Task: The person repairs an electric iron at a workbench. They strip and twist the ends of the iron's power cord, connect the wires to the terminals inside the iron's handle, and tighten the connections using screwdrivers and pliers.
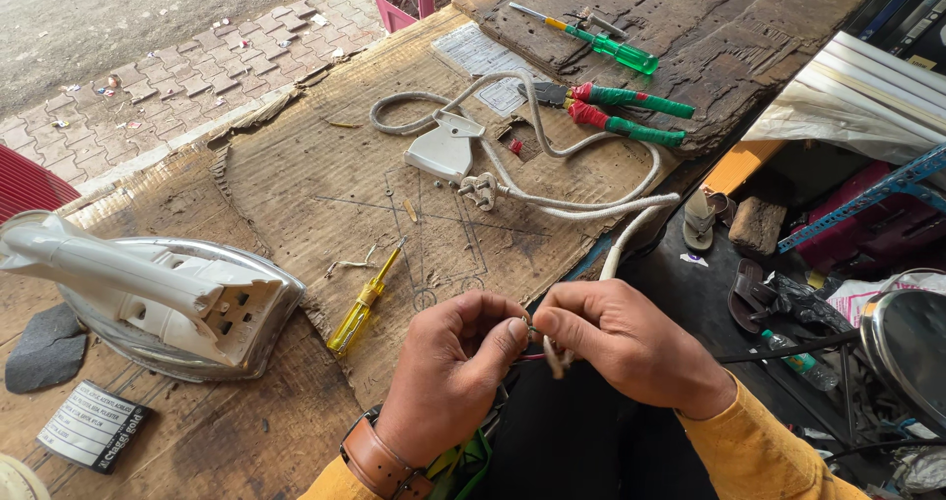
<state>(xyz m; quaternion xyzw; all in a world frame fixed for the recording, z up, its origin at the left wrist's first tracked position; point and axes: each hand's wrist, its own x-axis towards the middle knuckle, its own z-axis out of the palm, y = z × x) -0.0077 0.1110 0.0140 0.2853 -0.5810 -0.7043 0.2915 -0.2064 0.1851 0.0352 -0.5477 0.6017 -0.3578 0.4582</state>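
Note:
My left hand (448,367) and my right hand (616,337) meet at the near edge of the workbench, both pinching the bared end of a white braided power cord (591,204). Thin wire strands show between my fingertips. The cord runs up across the bench, loops round, and ends in a white plug (480,189). A white plastic cover piece (443,147) lies inside the loop. An opened electric iron (148,293) with a white handle and metal base rests at the left. A yellow screwdriver (362,306) lies just left of my left hand.
Pliers with red and green grips (621,108) and a green screwdriver (601,42) lie on the dark wooden board (749,27) at the back. Cardboard (325,195) covers the bench. A black label plate (94,439) sits near left. Sandals, bottle and clutter fill the floor at right.

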